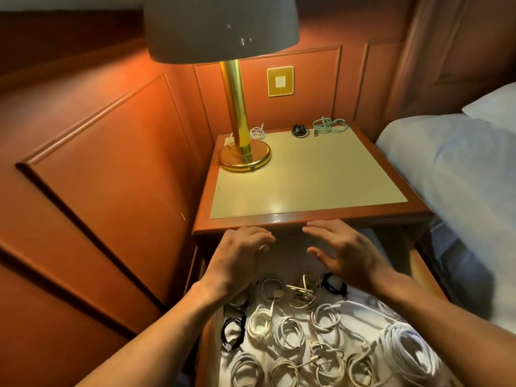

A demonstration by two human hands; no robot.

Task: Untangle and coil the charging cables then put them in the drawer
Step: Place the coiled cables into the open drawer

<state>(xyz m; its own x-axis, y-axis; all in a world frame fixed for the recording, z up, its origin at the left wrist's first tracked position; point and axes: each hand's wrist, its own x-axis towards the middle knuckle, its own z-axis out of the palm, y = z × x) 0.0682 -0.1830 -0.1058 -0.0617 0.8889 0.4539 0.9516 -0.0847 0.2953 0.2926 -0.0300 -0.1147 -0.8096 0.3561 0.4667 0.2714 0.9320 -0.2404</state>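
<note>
over the drawer (287, 263), left hand (240, 254), right hand (344, 252)

glossy wooden nightstand (307, 217), polished brass lamp (237, 113).

White and black coiled cables (290, 331), a teal cable (329, 125), brass lamp (237, 113), reddish-brown nightstand (279, 219)

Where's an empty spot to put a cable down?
The tabletop is bare from the lamp base to the right edge, in front of the black cable and green cable. The drawer is crowded with coiled cables, except a strip at its back between the left hand and right hand.
</note>
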